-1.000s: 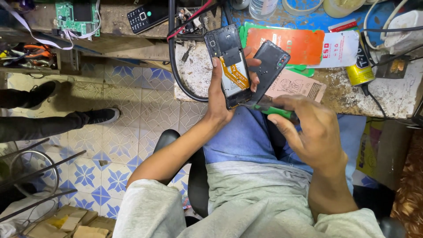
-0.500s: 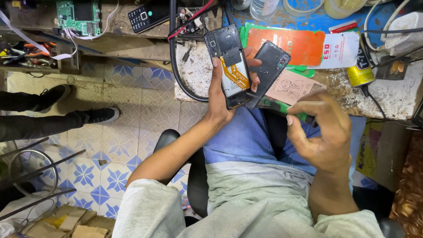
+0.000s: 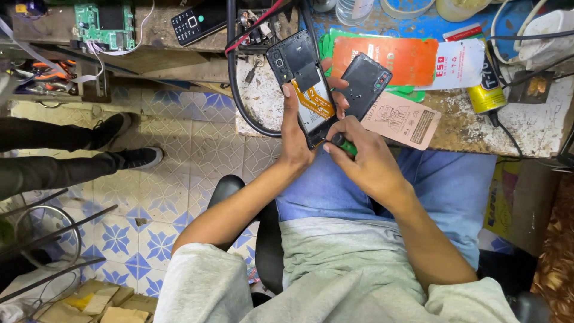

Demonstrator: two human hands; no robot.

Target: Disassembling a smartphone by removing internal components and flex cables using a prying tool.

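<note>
I have the phone [image 3: 308,98] up in my left hand [image 3: 297,139], fingers wrapped round its edges, thumb along the near side, the open back facing me. Its back cover [image 3: 365,84] is already off and sits just past my right hand's knuckles, propped against the fingertips of the left, so the opening step looks done. Inside I can see the dark shield near the top and an orange flex strip running down the middle; whether any screws are out yet I cannot tell.

My right hand [image 3: 365,164] is closed round a green-handled screwdriver [image 3: 345,145], pinching it between thumb and fingers, tip at the phone's lower end, right where my left thumb base sits. I judge the inner work has only just started: the board and flex look in place, and everything after that remains.

Beyond both hands on the tabletop [image 3: 526,125] lie an orange sheet [image 3: 391,60], a pink card [image 3: 403,122] just right of the cover, and a yellow can [image 3: 485,96] further right. A keypad phone [image 3: 194,23] lies far left of my left hand
</note>
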